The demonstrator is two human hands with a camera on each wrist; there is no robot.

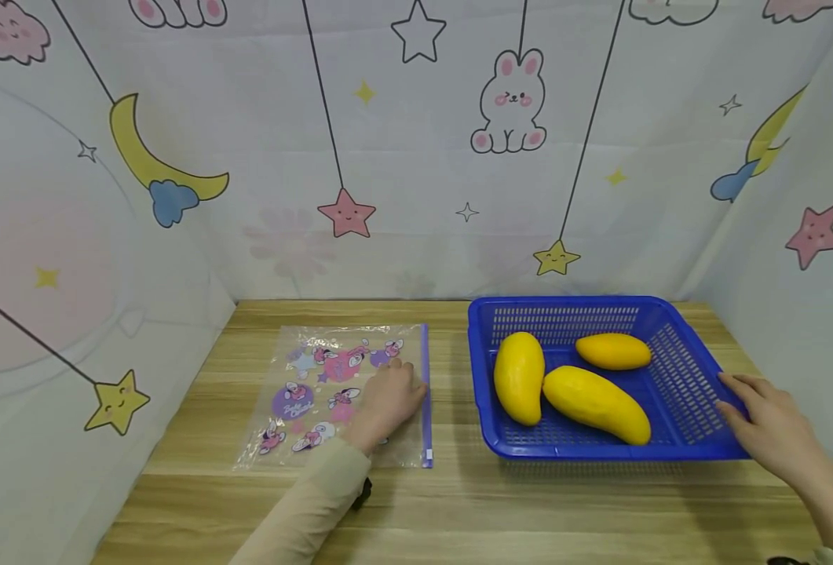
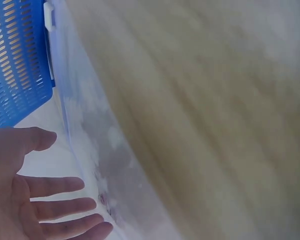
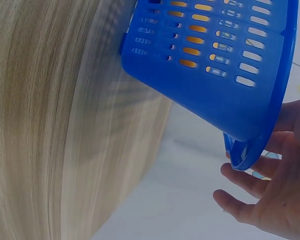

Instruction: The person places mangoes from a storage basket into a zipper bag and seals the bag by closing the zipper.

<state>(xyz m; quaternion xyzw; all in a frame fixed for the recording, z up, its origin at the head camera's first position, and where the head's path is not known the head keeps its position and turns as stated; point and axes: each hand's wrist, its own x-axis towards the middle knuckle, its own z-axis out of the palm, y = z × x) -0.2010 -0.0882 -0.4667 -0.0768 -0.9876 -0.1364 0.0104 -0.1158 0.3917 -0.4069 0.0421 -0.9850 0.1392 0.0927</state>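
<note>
A clear zip bag [image 1: 299, 439] printed with pink and purple cartoon figures lies flat on the table, its purple slider strip [image 1: 426, 392] along the right side. My left hand [image 1: 386, 399] is over the bag's right part, near that strip; in the left wrist view its fingers are spread and hold nothing. To the right stands a blue plastic basket [image 1: 600, 453]. Inside are three yellow mangoes: one upright at the left [image 1: 519, 377], one slanting in front [image 1: 597, 402], a smaller one behind [image 1: 613, 351]. My right hand [image 1: 772, 420] is at the basket's right rim, fingers loosely extended against it.
The wood-grain table [image 1: 458, 518] carries the bag and basket. White cloth [image 1: 416, 259] printed with stars, moons and a rabbit hangs behind and on both sides, close to the basket's back and right.
</note>
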